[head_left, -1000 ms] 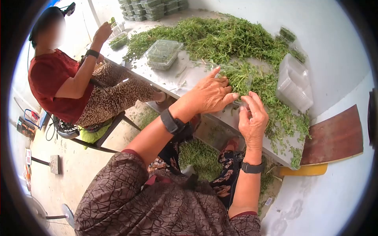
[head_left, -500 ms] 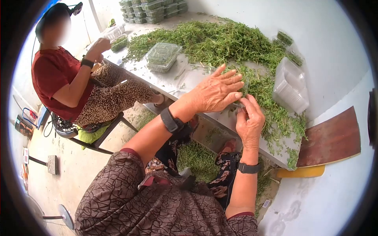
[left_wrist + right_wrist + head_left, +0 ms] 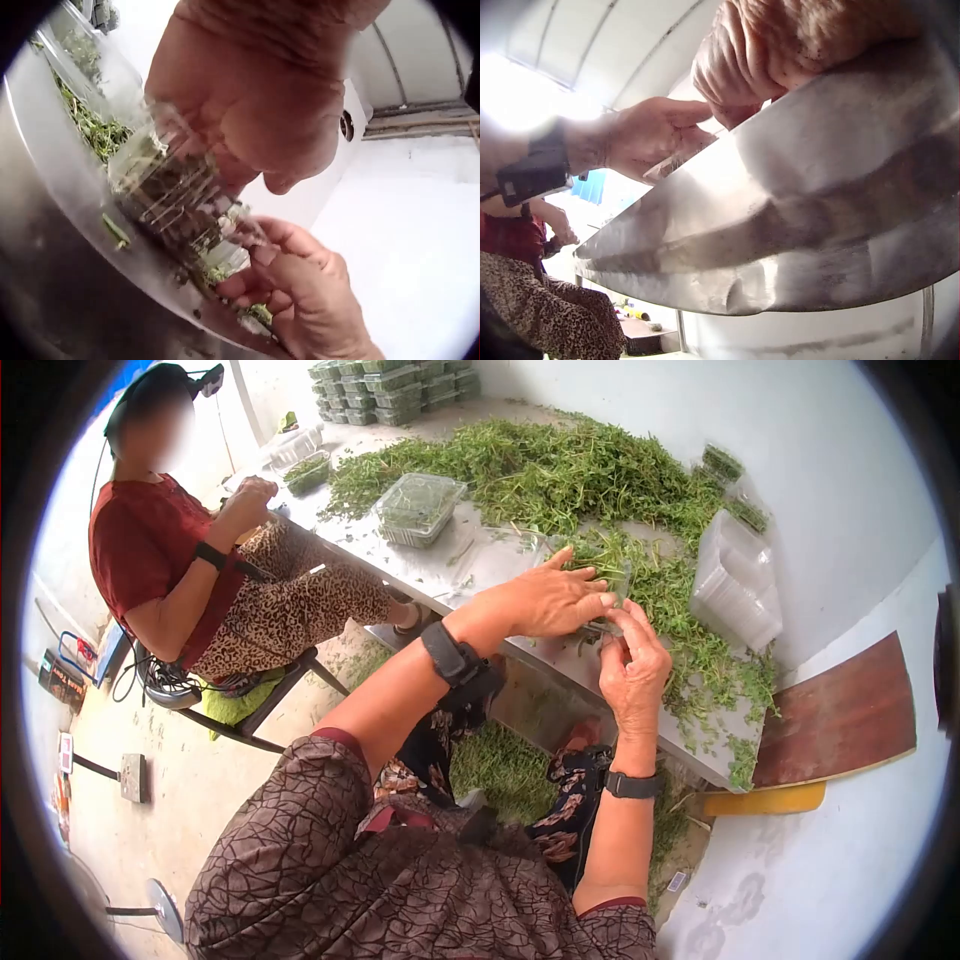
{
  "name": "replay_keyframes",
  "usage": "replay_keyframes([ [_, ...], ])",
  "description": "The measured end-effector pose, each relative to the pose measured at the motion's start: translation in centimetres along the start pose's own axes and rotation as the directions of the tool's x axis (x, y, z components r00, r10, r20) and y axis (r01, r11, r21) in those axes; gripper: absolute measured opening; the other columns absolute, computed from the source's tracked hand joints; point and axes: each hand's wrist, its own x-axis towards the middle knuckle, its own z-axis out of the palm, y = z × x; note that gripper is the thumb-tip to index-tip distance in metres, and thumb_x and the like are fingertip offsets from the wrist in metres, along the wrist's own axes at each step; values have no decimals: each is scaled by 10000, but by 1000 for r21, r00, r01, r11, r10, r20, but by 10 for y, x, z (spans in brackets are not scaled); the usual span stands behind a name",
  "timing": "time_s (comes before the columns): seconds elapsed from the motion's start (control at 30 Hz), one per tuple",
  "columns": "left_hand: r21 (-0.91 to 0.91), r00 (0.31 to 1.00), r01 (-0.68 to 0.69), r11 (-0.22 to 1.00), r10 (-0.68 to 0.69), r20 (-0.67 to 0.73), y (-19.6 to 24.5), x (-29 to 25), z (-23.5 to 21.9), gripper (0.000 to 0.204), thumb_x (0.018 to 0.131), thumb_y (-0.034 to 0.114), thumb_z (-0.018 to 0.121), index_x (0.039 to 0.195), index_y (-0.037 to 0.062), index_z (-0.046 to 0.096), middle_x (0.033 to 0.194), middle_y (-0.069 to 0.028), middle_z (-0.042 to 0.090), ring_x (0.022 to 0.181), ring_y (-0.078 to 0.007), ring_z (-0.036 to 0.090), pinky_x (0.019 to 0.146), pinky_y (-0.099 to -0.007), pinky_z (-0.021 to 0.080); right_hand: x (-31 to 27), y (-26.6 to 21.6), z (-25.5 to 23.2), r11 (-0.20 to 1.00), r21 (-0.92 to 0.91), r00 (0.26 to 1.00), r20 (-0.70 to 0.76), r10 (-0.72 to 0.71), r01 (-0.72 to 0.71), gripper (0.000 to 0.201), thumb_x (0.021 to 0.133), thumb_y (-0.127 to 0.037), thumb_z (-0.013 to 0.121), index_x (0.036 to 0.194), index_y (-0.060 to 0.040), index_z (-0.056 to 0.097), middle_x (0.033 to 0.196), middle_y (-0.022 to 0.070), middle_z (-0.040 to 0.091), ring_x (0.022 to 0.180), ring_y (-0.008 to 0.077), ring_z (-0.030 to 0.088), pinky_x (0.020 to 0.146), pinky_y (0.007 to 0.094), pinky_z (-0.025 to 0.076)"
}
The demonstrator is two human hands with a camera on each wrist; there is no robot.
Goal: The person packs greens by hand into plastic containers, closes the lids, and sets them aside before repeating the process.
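Observation:
My left hand [image 3: 548, 600] lies palm down over a clear plastic box [image 3: 169, 184] near the table's front edge, its fingers stretched out. Green leafy stems show through the box's ribbed side in the left wrist view, blurred. With thumb and fingers my right hand [image 3: 637, 663] pinches the near right edge of this box. The left thumb comes close to the right fingertips. Much of the box is hidden under the left hand in the head view. Just beyond both hands spreads a heap of loose green stems [image 3: 560, 470].
A lidded clear box [image 3: 418, 510] stands to the left on the metal table [image 3: 470, 565]. Nested empty trays [image 3: 735, 580] lean at the right by the wall. Filled boxes [image 3: 395, 390] are stacked at the back. Another person [image 3: 160, 560] sits at the left side.
My right hand has shifted slightly left and its fingers have closed on the box's edge. The left fingers lifted, then came down again. The other person's raised hand has dropped.

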Motion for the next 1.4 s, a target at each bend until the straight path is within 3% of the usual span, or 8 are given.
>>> replay_keyframes([
  [0.07,-267,994,-61,962,33,-105,-4,-5,-13,681,961,521,76,1287,116,516,1400,-122,407,1374,-269,231,1158,-430,43,1,0,-1,1000,-27,1000,2,-2,2,284,737,31,580,1003,-40,648,1142,205,612,625,199,641,599,287,512],
  [0.2,-288,925,-71,955,-45,-377,-14,-26,-37,697,958,537,95,1277,87,521,1398,-121,412,1370,-271,246,1158,-416,64,1,-1,-1,998,-69,1000,14,15,-14,286,734,33,584,997,-56,654,1155,195,611,600,162,628,585,285,507],
  [0.33,-236,922,59,970,-143,-360,-23,-29,-25,702,962,532,93,1298,64,493,1368,-127,448,1360,-267,267,1159,-411,88,1,-1,0,999,-13,999,8,35,-35,280,734,41,583,990,-51,649,1156,202,608,623,167,637,598,279,513],
  [0.73,99,999,40,994,-41,4,-9,-10,-11,681,991,444,146,1071,-20,639,1142,-226,587,1287,-305,373,1157,-426,92,2,-5,-3,997,-7,996,39,81,-81,284,744,41,575,1005,-50,642,1154,204,604,702,196,659,613,285,520],
  [0.93,-359,952,37,933,-142,-271,-17,-28,-8,657,972,505,194,1168,26,599,1289,-183,511,1318,-329,334,1146,-465,78,1,2,-1,999,5,999,15,45,-45,291,745,39,580,1011,-59,646,1169,192,602,683,178,651,605,283,516],
  [1.07,-314,892,-117,942,-39,-450,-13,-51,-24,626,942,541,288,1204,55,582,1314,-151,503,1341,-317,305,1139,-487,71,1,-2,-3,997,13,997,27,71,-71,293,745,41,581,1011,-61,648,1173,189,602,682,174,649,604,283,515],
  [1.2,-102,926,-144,984,98,-364,-4,-67,-11,536,953,460,345,1183,43,590,1290,-142,527,1325,-309,339,1128,-528,95,2,-3,-1,997,10,997,21,76,-76,283,745,42,582,1003,-52,650,1173,189,602,684,173,650,603,279,515],
  [1.4,-67,957,-136,988,113,-268,2,-56,-7,477,970,380,353,1052,7,639,1127,-166,615,1228,-333,448,1127,-530,111,2,-3,-3,998,2,997,31,69,-69,284,744,50,572,1003,-41,646,1169,200,600,695,174,654,602,275,515],
])
